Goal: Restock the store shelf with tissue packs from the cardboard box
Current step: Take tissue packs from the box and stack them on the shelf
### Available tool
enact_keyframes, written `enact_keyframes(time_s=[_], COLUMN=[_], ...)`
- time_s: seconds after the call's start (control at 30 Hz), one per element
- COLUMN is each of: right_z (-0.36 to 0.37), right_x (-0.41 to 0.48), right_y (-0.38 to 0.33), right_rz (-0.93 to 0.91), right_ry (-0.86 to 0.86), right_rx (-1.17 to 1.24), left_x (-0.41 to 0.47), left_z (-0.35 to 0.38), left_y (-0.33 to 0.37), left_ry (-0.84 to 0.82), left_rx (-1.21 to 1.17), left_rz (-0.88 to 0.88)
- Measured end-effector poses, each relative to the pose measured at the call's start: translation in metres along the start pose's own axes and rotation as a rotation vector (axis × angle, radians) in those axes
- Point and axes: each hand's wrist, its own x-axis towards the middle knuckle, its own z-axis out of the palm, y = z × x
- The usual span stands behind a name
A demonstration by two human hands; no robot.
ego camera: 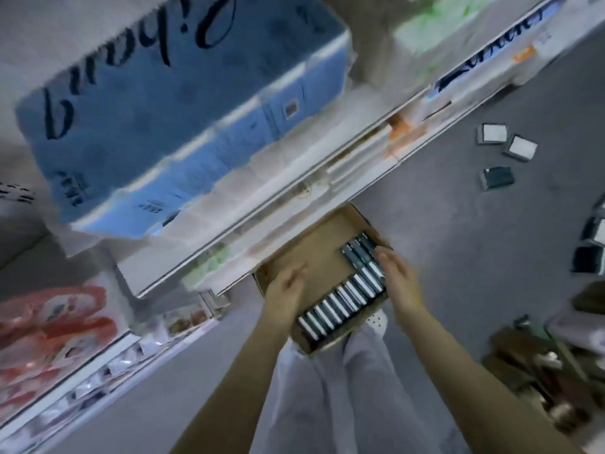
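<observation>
Over a cardboard box (319,245), the left hand (284,286) hovers empty with loose fingers. The right hand (397,273) lays straight fingers on tissue packs (340,303) inside the box.

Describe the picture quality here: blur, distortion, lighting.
Head view: motion blur smears the blue tissue bale and the shelves at upper left; the cardboard box, its dark packs, the left hand and the right hand are only slightly soft. The wide-angle lens tilts and bends the shelf edges. Lighting is flat and dim, no glare or hard shadows.
</observation>
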Motion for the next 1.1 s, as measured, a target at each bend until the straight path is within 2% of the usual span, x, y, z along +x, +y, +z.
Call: enact_keyframes(time_s=[0.1, 0.2, 0.3, 0.43, 0.57, 0.7, 0.8, 0.9, 1.0, 1.1], right_z=[0.016, 0.033, 0.043, 0.056, 0.062, 0.069, 0.074, 0.079, 0.078, 0.075], right_x=[0.036, 0.080, 0.121, 0.182, 0.250, 0.311, 0.343, 0.368, 0.383, 0.387], right_y=[0.046, 0.096, 0.142, 0.188, 0.243, 0.278, 0.293, 0.312, 0.329, 0.334], right_rz=[0.076, 0.126, 0.125, 0.041, 0.007, -0.012, 0.019, 0.096, 0.109, 0.038], right_ry=[0.032, 0.035, 0.033, -0.042, -0.154, -0.198, -0.200, -0.282, -0.328, -0.298], right_rx=[-0.015, -0.132, -0.282, -0.498, -0.713, -0.909, -0.950, -0.981, -1.184, -1.397], left_x=[0.037, 0.080, 0.121, 0.171, 0.212, 0.249, 0.276, 0.302, 0.320, 0.328], left_z=[0.013, 0.029, 0.042, 0.064, 0.081, 0.089, 0.092, 0.095, 0.098, 0.101], left_y=[-0.054, -0.103, -0.149, -0.198, -0.234, -0.263, -0.283, -0.301, -0.311, -0.315], left_ry=[-0.033, -0.033, -0.053, -0.123, -0.209, -0.221, -0.230, -0.219, -0.218, -0.225], left_rx=[0.001, -0.042, -0.109, -0.074, -0.046, -0.103, -0.128, -0.123, -0.127, -0.132], left_rz=[-0.134, -0.265, -0.425, -0.525, -0.578, -0.604, -0.608, -0.596, -0.572, -0.561])
